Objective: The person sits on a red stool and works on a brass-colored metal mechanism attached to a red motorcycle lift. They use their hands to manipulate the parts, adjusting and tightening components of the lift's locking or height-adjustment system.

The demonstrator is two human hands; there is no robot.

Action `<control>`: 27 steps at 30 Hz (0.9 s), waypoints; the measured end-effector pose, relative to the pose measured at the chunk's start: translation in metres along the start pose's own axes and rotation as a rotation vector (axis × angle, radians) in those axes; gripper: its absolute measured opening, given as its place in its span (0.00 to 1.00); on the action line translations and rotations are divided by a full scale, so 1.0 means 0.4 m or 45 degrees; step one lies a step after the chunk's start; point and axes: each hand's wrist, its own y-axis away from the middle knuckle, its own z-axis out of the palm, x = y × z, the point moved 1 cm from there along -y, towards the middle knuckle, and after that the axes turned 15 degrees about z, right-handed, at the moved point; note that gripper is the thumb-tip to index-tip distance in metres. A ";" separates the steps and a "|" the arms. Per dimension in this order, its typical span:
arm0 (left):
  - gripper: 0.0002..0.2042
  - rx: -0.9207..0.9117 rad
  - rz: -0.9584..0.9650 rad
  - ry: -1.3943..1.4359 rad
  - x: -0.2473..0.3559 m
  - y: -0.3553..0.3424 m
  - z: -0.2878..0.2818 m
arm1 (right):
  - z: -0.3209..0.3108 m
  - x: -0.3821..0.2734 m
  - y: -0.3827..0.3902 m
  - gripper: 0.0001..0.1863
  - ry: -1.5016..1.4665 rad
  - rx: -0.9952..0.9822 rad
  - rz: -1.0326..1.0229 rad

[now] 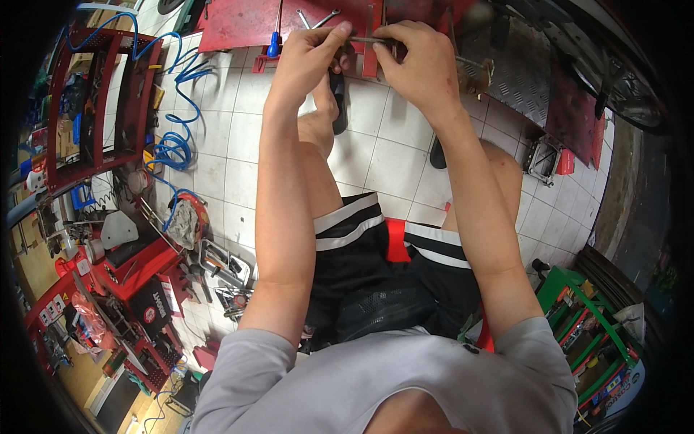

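Near the top of the head view, my left hand [314, 58] has its fingers closed on a thin dark metal rod [361, 40]. My right hand [412, 61] grips the same rod a little to the right, partly hiding it. A rusty metal part [483, 76] lies beside my right hand; whether it joins the rod, I cannot tell. Behind my hands is a red metal platform [231, 25], with a blue-handled screwdriver [273, 45] and wrenches [314, 18] left of my left hand. My legs are bent beneath my forearms on the tiled floor.
A red shelving rack [90, 101], coiled blue hose [177, 148] and cluttered red cart [123, 275] stand left. Loose tools in a tray [224, 267] lie on the floor. At right are a tread-plate ramp [524, 76], a vehicle's dark underside [600, 72] and a green rack [585, 325].
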 end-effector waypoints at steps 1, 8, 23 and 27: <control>0.19 0.012 -0.037 -0.026 0.001 -0.003 0.004 | 0.001 0.002 0.000 0.08 0.015 -0.007 0.008; 0.18 0.127 0.007 -0.040 0.003 -0.003 0.013 | 0.003 -0.013 -0.001 0.09 0.085 -0.062 0.033; 0.10 0.306 -0.007 0.333 0.003 0.005 0.041 | -0.001 -0.012 -0.017 0.11 0.021 -0.032 -0.146; 0.09 0.368 -0.101 0.615 -0.003 0.001 0.038 | -0.052 -0.038 -0.025 0.19 -0.037 -0.101 -0.113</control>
